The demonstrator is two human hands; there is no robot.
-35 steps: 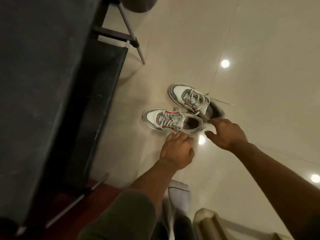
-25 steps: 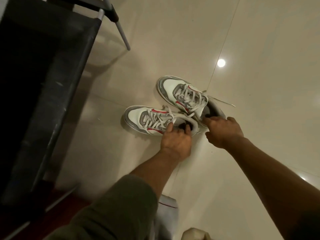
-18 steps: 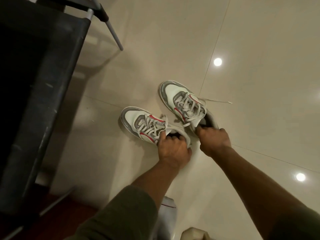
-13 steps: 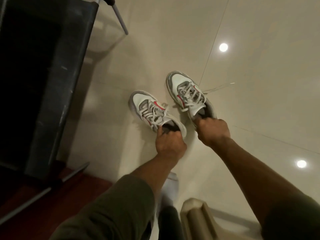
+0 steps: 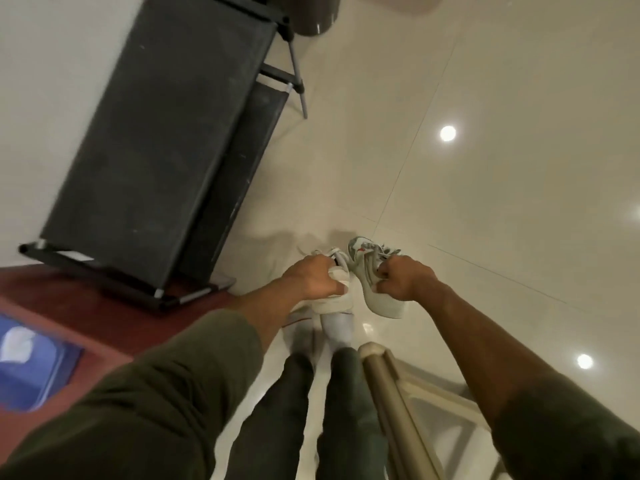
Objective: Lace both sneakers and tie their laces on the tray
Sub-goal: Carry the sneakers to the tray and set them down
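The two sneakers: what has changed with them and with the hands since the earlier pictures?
Both sneakers were standing on the floor. The hands closed on their heel ends and lifted them: the left hand now holds the left sneaker, the right hand the right sneaker, both off the floor and nearer the person. The laces are still untied, and the dark stand is in its place.

Wearing olive green and dark trousers.
Showing a loose olive sleeve pushed up the left forearm, dark trouser legs and pale socks below.
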